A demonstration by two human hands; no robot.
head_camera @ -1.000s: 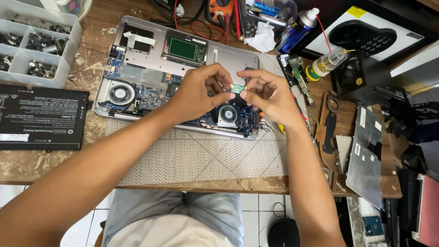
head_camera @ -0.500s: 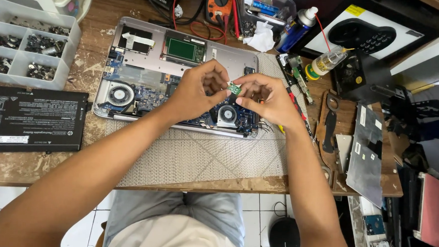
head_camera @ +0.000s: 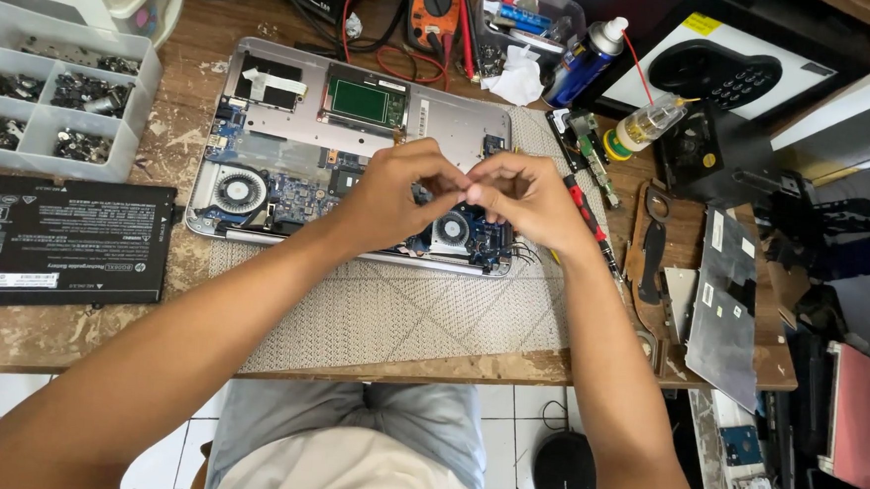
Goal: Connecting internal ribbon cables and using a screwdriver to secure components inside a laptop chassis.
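Note:
An opened laptop [head_camera: 281, 157] lies on a woven mat [head_camera: 392, 312] with its board and two fans exposed. My left hand [head_camera: 393, 198] and my right hand [head_camera: 527, 200] meet fingertip to fingertip just above the right fan [head_camera: 451, 228]. Both pinch a small green circuit card, which the fingers now almost hide. The left fan [head_camera: 240, 191] and a green-topped module [head_camera: 361, 100] at the laptop's far side are uncovered.
A black battery pack [head_camera: 58, 240] lies at the left, behind it a clear parts tray [head_camera: 55, 106] of screws. A red-handled screwdriver [head_camera: 585, 218], spray can [head_camera: 584, 59], small bottle [head_camera: 645, 125] and orange multimeter [head_camera: 435, 1] crowd the right and back.
Both hands have closed tighter together over the right fan. The green card, visible between the fingertips before, is now covered by them.

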